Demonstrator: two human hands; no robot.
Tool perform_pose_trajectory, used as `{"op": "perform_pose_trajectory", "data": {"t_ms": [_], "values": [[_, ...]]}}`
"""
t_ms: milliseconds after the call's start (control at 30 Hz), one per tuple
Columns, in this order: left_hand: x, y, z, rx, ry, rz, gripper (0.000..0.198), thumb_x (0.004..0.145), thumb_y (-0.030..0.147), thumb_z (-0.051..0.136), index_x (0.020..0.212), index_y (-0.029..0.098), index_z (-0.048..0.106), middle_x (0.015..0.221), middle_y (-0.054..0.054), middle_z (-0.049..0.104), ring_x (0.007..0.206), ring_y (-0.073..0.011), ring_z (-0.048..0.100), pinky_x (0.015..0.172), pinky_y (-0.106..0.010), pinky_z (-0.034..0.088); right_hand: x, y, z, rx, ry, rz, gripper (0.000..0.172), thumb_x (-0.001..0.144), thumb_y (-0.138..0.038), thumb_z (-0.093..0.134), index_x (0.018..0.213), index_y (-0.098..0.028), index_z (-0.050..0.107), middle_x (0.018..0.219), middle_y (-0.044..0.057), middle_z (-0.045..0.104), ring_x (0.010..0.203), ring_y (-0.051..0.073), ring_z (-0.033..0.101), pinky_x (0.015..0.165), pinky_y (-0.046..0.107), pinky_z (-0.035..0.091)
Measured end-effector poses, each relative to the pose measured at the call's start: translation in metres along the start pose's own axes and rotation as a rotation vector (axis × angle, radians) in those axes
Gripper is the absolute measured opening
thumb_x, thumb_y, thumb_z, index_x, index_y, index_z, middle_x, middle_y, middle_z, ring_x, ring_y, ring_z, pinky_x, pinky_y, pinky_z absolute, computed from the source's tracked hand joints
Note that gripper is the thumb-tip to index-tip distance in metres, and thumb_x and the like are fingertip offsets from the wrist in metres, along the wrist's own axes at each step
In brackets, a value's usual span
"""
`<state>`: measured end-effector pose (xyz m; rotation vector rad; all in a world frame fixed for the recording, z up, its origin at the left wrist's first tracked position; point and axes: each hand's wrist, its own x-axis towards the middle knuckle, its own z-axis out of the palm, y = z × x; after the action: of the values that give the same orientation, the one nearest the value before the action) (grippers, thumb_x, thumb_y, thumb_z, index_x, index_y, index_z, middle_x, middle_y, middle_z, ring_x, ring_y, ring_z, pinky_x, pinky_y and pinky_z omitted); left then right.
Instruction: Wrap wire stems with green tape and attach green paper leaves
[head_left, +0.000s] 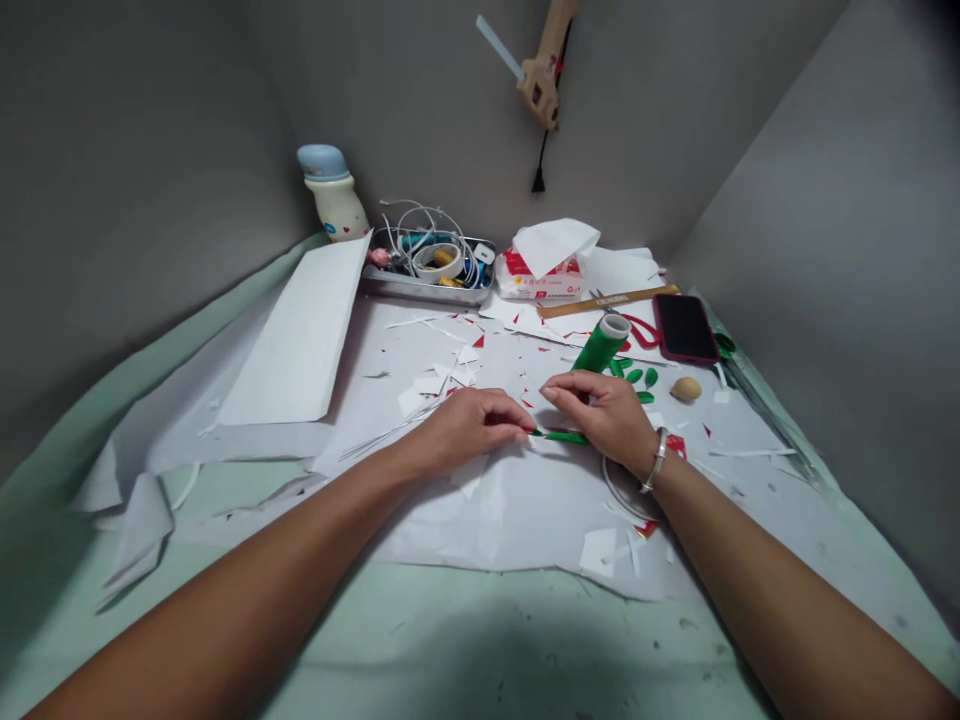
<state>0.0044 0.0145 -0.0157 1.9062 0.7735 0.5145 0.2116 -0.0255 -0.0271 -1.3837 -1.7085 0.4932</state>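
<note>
A left hand (472,430) and right hand (601,418) clench a green-wrapped wire stem (564,436) in a firm grip, fingers closed on it, over a white paper sheet (510,520) on the table (480,630), near a roll of green tape (600,345).

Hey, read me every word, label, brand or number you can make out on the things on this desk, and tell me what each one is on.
Nothing is legible: the red print on the tissue pack, the markings on the wooden ruler and the small marks on the cream bottle are too small or blurred to read.
</note>
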Motion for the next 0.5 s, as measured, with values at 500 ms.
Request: {"op": "perform_pose_trajectory", "data": {"t_ms": [500], "values": [[-0.0039,0.0057,0.0,-0.056,-0.054,0.015,0.011,0.082,0.022,0.059,0.085,0.02,0.069,0.082,-0.001,0.068,0.075,-0.0134,0.059,0.071,-0.026,0.044,0.0009,0.0011,-0.0024,0.037,-0.016,-0.039,0.015,0.086,-0.031,0.063,0.082,-0.02,0.073,0.081,0.002,0.074,0.07,0.015,0.064,0.066,0.025,0.05]]}}
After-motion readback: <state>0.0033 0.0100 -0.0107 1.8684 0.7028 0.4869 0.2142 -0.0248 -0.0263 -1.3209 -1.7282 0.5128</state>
